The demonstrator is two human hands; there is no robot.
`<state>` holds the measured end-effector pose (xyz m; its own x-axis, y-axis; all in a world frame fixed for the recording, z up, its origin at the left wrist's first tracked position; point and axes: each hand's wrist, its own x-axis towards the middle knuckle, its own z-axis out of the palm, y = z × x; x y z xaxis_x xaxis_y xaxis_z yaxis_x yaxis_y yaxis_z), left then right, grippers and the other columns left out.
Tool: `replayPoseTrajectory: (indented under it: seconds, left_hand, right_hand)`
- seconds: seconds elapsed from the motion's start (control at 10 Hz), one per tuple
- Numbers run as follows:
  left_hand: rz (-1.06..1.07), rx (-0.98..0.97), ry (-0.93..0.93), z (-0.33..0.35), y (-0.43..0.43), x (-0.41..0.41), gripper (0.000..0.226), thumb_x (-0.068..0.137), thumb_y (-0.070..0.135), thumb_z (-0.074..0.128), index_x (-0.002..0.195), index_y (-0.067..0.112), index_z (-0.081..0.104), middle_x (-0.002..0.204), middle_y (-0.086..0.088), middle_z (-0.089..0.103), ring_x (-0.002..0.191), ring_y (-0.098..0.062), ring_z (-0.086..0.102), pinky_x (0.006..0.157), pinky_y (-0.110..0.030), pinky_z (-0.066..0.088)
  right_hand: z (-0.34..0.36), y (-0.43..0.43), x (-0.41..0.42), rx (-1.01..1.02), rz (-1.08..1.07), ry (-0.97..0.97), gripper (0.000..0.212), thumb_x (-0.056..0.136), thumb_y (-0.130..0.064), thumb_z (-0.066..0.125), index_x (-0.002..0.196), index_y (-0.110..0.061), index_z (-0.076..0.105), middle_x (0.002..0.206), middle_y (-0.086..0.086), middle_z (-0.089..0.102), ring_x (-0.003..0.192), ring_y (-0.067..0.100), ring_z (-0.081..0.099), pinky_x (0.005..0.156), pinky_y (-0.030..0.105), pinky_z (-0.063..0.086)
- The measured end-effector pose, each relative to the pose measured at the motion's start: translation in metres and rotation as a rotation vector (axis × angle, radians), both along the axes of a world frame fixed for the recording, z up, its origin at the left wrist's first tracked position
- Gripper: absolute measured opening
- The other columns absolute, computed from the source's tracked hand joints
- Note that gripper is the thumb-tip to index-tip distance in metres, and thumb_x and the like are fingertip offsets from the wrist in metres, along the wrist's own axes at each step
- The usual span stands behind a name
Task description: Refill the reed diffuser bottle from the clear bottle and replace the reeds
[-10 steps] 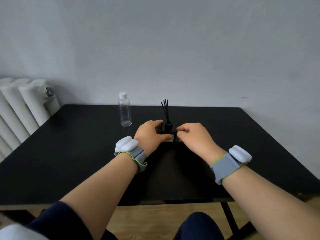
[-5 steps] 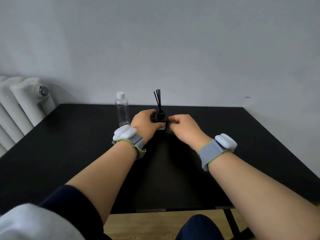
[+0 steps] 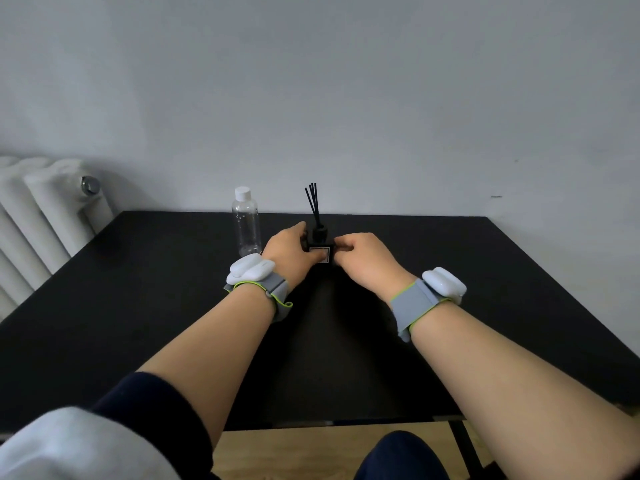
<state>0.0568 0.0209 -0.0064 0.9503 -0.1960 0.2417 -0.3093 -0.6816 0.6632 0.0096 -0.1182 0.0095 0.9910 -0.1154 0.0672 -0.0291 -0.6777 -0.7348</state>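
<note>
Steadying the reed diffuser bottle (image 3: 320,249) on the surface (image 3: 138,289), left hand (image 3: 289,252) and right hand (image 3: 362,258) grasp its sides; reeds (image 3: 313,200) should lift straight up.

one clear bottle (image 3: 247,226) with one white cap (image 3: 242,193) is standing on one black table (image 3: 138,289). one dark diffuser bottle (image 3: 320,247) is holding a bunch of black reeds (image 3: 312,201), about five. two hands, left (image 3: 290,253) and right (image 3: 363,259), are showing, each wearing one grey wristband. one white radiator (image 3: 38,216) is showing.
</note>
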Motion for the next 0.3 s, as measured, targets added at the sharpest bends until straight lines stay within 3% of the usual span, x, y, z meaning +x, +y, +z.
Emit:
replayPoseTrajectory:
  seconds: [0.1,0.2,0.3]
  left_hand:
    - [0.022,0.01,0.055,-0.001,0.002,-0.004,0.074,0.077,0.033,0.072,0.139,0.012,0.039,0.132,-0.008,0.056,0.117,-0.025,0.057,0.096,-0.033,0.043]
    - [0.056,-0.006,0.04,-0.003,0.007,-0.013,0.065,0.078,0.036,0.07,0.134,0.015,0.045,0.127,-0.006,0.058,0.11,-0.023,0.059,0.094,-0.034,0.047]
    - [0.058,-0.062,0.05,-0.002,0.015,-0.026,0.045,0.076,0.041,0.071,0.113,0.018,0.058,0.106,0.002,0.064,0.096,-0.016,0.061,0.081,-0.028,0.048]
  right_hand:
    - [0.003,0.001,-0.003,-0.008,-0.047,-0.004,0.038,0.089,-0.014,0.055,0.126,-0.012,0.063,0.121,0.005,0.068,0.116,0.021,0.06,0.095,0.026,0.043]
    - [0.005,-0.001,-0.005,-0.015,-0.104,-0.031,0.035,0.092,-0.021,0.054,0.124,-0.012,0.065,0.122,0.005,0.067,0.119,0.022,0.058,0.095,0.026,0.042]
    - [0.007,-0.004,-0.008,0.089,-0.142,-0.047,0.032,0.093,-0.034,0.053,0.096,-0.009,0.072,0.094,0.006,0.073,0.097,0.027,0.067,0.085,0.036,0.051]
